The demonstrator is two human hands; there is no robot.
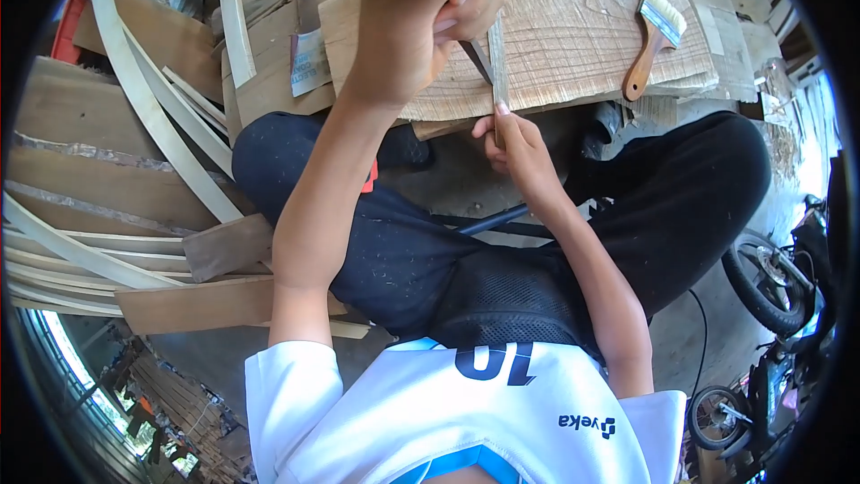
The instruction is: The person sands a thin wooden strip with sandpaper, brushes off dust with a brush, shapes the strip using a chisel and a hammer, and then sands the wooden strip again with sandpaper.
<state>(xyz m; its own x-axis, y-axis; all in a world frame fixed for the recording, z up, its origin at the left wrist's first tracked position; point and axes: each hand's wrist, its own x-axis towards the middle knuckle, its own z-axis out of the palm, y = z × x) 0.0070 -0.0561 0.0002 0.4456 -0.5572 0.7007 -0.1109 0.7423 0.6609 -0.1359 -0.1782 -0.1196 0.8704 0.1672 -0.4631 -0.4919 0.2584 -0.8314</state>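
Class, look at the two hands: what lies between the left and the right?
Between the left hand and the right hand, the head view shows a dark blade meeting a thin strip over the wooden board.

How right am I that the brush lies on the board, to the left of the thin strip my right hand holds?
Only the side is wrong: the head view shows the brush lying on the board, to the right of the thin strip your right hand holds.

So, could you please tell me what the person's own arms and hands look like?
The left hand and right hand are bare, with no gloves or wristwatch visible. Both slender forearms are uncovered below the short white sleeves of a shirt.
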